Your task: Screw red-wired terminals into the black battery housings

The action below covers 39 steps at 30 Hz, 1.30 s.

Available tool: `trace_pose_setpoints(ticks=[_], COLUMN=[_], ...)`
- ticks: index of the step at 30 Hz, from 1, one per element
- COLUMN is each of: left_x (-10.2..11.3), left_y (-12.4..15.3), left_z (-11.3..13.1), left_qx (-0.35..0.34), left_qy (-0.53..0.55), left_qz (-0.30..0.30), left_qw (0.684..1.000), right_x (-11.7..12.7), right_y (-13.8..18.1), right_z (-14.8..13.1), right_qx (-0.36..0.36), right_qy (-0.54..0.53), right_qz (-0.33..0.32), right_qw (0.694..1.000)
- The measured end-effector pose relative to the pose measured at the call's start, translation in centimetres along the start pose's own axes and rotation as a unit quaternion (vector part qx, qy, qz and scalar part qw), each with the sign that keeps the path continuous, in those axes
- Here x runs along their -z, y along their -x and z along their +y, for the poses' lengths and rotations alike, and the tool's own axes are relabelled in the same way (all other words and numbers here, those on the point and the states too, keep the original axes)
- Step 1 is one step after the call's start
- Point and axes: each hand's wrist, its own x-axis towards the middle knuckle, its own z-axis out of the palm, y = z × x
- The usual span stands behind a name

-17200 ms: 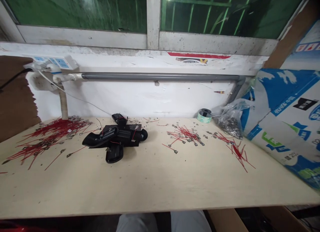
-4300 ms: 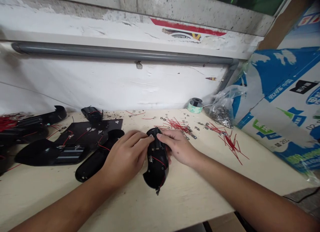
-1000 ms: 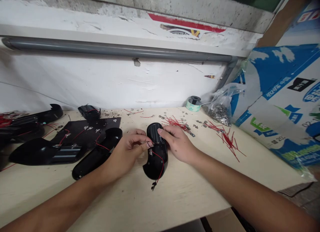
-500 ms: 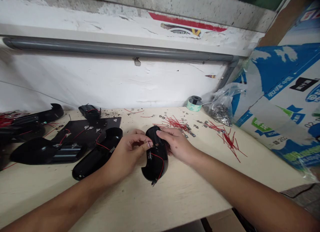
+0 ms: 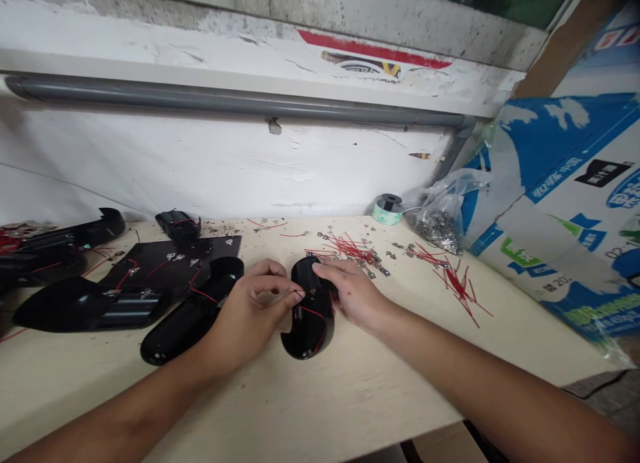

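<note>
A black plastic housing (image 5: 311, 323) with a red wire (image 5: 315, 313) across its open inside lies on the pale wooden bench (image 5: 350, 390). My right hand (image 5: 350, 293) grips the housing's far end, fingers curled over it. My left hand (image 5: 255, 310) pinches thumb and forefinger at the housing's left edge, on the red wire's end. Both forearms reach in from the near edge.
More black housings (image 5: 187, 320) and a flat black plate (image 5: 170, 266) lie to the left. Loose red wires with metal tabs (image 5: 357, 250) are scattered behind. A solder spool (image 5: 387, 208), a bag of metal parts (image 5: 443, 216) and a blue-white carton (image 5: 565, 203) stand right.
The wire's loose end that hung past the housing's near tip one second ago now lies inside it. Both hands have kept their hold, and the housing has shifted slightly toward me.
</note>
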Motion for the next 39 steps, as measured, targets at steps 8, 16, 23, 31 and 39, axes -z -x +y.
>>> trace_pose_setpoints(ticks=[8,16,23,31,39], left_x=[0.3,0.7,0.1,0.0,-0.1], left_y=[0.1,0.0,-0.1,-0.3,-0.2], left_z=[0.7,1.1,0.4,0.2,0.9], left_qx=[-0.05,-0.092,0.001,0.203,0.274], left_qy=[-0.053,-0.13,0.002,0.371,0.46], left_qz=[0.022,-0.025,0.001,-0.088,-0.092], left_qw=[0.997,0.987,1.0,0.902,0.839], right_x=[-0.5,-0.4,-0.1,-0.3,0.0], right_y=[0.4,0.4,0.1,0.2,0.2], right_z=[-0.8,-0.9,-0.9,-1.1,-1.6], right_qx=[0.02,0.056,0.063,0.001,0.004], right_qy=[0.001,0.082,0.075,-0.054,-0.073], right_qz=[0.014,-0.005,-0.018,-0.014,0.056], right_qw=[1.0,0.995,0.995,0.998,0.996])
